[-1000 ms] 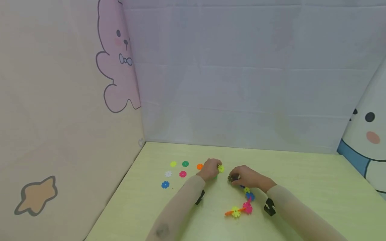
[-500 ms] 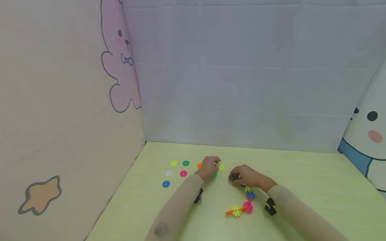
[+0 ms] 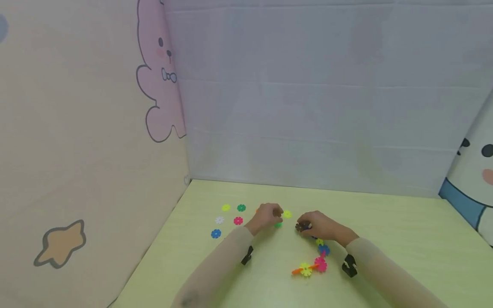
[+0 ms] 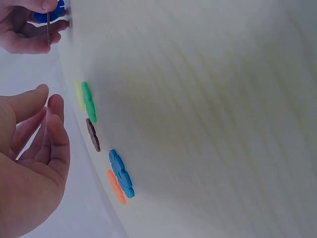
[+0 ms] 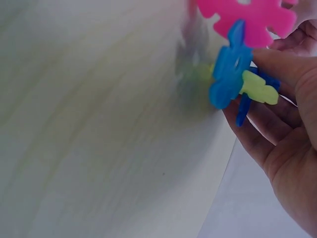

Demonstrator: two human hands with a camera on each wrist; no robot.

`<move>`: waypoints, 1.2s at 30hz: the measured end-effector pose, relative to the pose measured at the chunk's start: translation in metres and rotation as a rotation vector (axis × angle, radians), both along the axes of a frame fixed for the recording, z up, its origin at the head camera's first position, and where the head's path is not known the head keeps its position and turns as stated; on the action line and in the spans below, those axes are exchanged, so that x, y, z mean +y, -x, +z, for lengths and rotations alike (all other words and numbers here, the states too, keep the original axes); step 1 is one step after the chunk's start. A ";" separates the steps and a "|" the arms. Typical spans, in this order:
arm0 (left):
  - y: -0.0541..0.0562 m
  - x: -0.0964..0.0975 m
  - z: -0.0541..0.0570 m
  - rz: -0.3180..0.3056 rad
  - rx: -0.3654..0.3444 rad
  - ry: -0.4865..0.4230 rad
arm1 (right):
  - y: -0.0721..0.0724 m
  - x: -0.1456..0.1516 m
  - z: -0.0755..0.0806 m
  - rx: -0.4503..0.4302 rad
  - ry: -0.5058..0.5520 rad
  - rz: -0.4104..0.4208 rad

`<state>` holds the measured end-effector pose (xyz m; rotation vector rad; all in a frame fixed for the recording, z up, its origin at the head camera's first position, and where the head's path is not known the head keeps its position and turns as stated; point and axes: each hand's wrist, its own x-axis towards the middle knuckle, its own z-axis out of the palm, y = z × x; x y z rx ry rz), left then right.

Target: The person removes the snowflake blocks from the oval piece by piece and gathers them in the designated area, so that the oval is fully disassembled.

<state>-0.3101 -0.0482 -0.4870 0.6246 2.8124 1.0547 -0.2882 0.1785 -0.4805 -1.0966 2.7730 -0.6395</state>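
My left hand [image 3: 265,218] hovers over the table with its fingers loosely bent and nothing between them, as the left wrist view also shows. Just beyond its fingertips lies a yellow snowflake disc [image 3: 287,214], with a green snowflake disc [image 3: 278,225] beneath the hand. My right hand [image 3: 322,226] pinches the far end of a chain of interlocked snowflake discs, at a brown disc [image 3: 299,227] and a dark blue disc [image 5: 242,110]. From there the chain runs through yellow, blue [image 5: 231,72] and pink [image 5: 257,17] discs to a yellow one [image 3: 306,270] and orange ones nearer me.
Loose snowflake discs lie flat to the left: yellow [image 3: 226,207], dark green [image 3: 241,208], white [image 3: 219,220], pink [image 3: 238,220] and blue [image 3: 216,233]. The left wrist view shows brown [image 4: 93,135], blue [image 4: 121,173] and orange [image 4: 116,187] ones. Fabric walls stand behind and left.
My left hand has let go of the yellow snowflake disc, which now lies on the table, and has drawn slightly away from it. My right hand keeps its grip on the chain.
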 end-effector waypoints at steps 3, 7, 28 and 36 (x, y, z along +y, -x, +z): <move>-0.007 0.002 0.002 -0.006 -0.068 -0.044 | -0.002 0.001 0.000 -0.016 0.016 -0.008; -0.021 0.005 0.002 -0.021 -0.153 -0.115 | -0.002 0.003 -0.004 -0.057 0.046 -0.025; -0.035 0.029 -0.011 0.055 -0.361 -0.284 | -0.006 0.000 -0.004 -0.079 0.147 0.048; -0.034 0.026 -0.016 0.053 -0.384 -0.353 | -0.007 0.004 -0.003 -0.087 0.115 0.026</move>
